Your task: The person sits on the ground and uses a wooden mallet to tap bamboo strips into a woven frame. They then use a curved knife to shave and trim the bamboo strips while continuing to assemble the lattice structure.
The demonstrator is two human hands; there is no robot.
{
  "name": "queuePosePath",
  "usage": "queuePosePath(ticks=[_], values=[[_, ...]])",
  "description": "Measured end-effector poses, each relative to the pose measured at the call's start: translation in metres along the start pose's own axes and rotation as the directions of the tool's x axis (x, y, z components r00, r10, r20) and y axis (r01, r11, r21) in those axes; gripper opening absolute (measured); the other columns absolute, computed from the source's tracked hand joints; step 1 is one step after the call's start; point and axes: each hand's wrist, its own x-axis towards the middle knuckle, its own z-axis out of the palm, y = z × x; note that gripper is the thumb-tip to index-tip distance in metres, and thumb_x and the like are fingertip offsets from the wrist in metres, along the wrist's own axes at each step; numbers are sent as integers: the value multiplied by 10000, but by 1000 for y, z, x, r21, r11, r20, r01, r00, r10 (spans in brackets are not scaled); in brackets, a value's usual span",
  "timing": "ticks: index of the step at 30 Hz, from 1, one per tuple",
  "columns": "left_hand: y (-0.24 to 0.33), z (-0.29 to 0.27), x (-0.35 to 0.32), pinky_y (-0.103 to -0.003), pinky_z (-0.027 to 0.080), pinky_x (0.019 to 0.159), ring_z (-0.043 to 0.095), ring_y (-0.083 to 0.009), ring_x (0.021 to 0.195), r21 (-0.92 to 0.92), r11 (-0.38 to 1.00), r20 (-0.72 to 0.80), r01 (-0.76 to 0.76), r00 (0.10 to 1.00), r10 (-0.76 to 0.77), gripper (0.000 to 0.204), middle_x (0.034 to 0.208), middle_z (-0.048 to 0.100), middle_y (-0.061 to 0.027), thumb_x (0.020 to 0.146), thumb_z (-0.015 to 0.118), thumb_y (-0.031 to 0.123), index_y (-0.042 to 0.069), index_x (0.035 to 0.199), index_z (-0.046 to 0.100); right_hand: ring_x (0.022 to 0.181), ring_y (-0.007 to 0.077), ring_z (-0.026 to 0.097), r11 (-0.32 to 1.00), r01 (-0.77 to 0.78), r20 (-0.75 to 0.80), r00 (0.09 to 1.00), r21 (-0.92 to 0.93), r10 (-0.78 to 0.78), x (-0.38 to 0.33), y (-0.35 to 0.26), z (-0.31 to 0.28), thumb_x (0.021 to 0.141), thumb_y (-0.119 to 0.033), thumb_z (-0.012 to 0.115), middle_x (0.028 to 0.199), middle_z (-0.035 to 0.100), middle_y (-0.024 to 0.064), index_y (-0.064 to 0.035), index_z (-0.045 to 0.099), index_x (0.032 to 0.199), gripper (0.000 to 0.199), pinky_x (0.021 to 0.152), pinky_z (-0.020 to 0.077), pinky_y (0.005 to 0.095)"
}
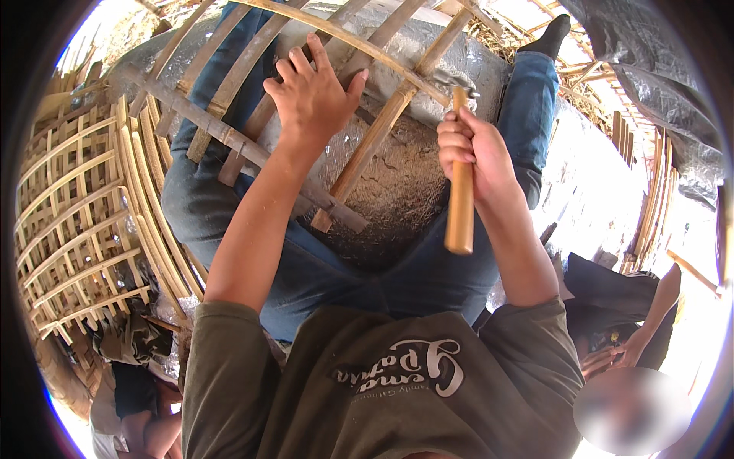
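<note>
A frame of flat bamboo slats (375,141) joined by long crosspieces lies over my legs and the ground between them. My right hand (482,149) is wrapped round the wooden handle of a hammer (460,203). Its dark metal head points away from me, beside the end of the far crosspiece (382,55). On the left, my left hand (310,96) rests over the slats with its fingers spread, palm down. Whether anything small lies under that palm is hidden. The near crosspiece, a round bamboo pole (222,131), runs beneath my left forearm.
Finished-looking bamboo lattice panels (73,222) are stacked at the left. A grey plastic sheet (650,69) hangs at the far right. One person (627,321) sits at the lower right, another person (138,413) at the lower left. My jeans-clad legs (527,115) flank the frame.
</note>
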Motion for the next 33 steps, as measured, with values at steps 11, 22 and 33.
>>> queuePosePath(ticks=[11,22,33], values=[[2,-3,2,-509,449,713,565,-346,1001,-17,1000,12,-1,1000,1,895,1148,564,-222,895,521,696,-15,1434,448,519,26,328,973,209,-176,966,98,-189,2,8,7,1081,-248,411,731,355,-51,-95,396,961,194,412,276,182],[1,1,0,-534,441,750,558,-364,1024,3,1000,25,2,1000,-2,919,1196,538,-242,903,500,704,-18,1463,408,527,37,315,994,63,-25,998,92,-61,1,-2,-6,1083,-228,385,727,353,-42,-86,382,917,219,432,298,176],[3,-1,2,-537,437,781,548,-376,1068,-22,1000,66,17,998,-15,912,1227,534,-252,908,495,699,-13,1470,398,510,23,312,992,128,-75,989,-21,-129,6,8,5,1081,-266,408,709,341,-56,-111,392,931,216,415,268,182]])
